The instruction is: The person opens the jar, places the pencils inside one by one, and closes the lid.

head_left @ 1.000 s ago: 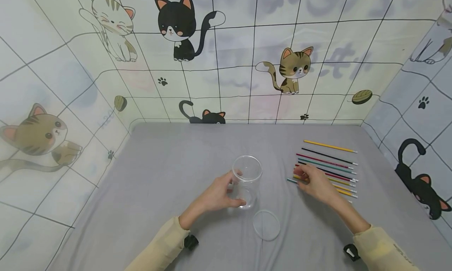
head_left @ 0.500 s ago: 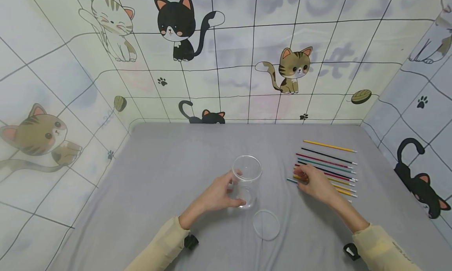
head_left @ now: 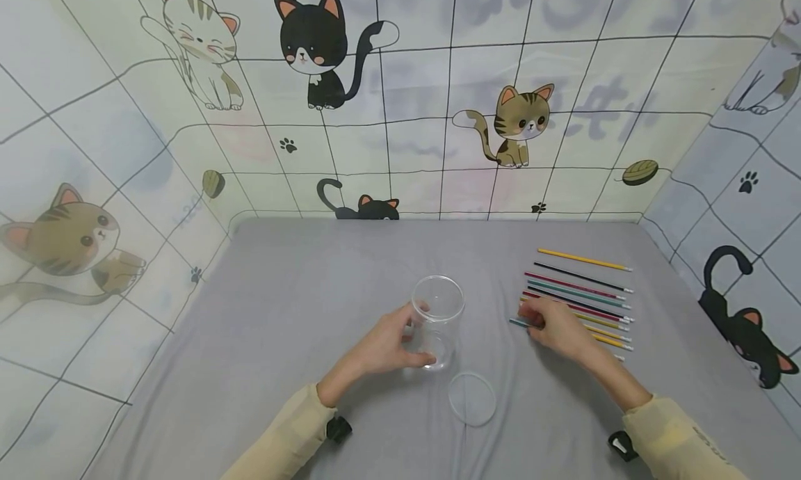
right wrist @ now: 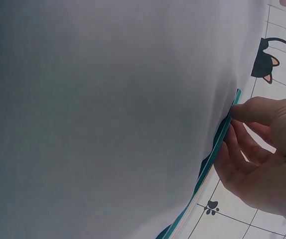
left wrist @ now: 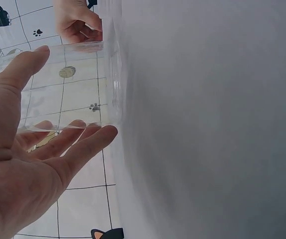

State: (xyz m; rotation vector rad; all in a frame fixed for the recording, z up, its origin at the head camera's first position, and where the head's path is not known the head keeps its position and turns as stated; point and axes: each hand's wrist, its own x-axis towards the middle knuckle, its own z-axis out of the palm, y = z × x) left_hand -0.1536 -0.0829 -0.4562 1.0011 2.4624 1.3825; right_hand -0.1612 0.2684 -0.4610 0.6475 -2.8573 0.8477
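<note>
A tall clear jar (head_left: 446, 327) stands on the grey cloth in the middle of the head view. My left hand (head_left: 389, 344) holds it from the left; in the left wrist view the thumb and fingers lie on opposite sides of its see-through wall. On the right, my right hand (head_left: 557, 327) pinches a teal pencil (right wrist: 214, 155) near its end, the thumb on one side and fingertips on the other. That pencil is the nearest of a row of pencils (head_left: 578, 283) in yellow, black, red and teal, partly hidden under the hand.
A clear round lid (head_left: 452, 405) lies flat on the grey cloth (head_left: 313, 271) in front of the jar. Cloth walls printed with cats (head_left: 313, 42) enclose the table at the back and both sides. Dark wrist straps (head_left: 338, 430) show at the sleeves.
My right hand's fingers have shifted slightly toward me and left, from over the row onto the nearest teal pencil. The left hand and jar stay where they were.
</note>
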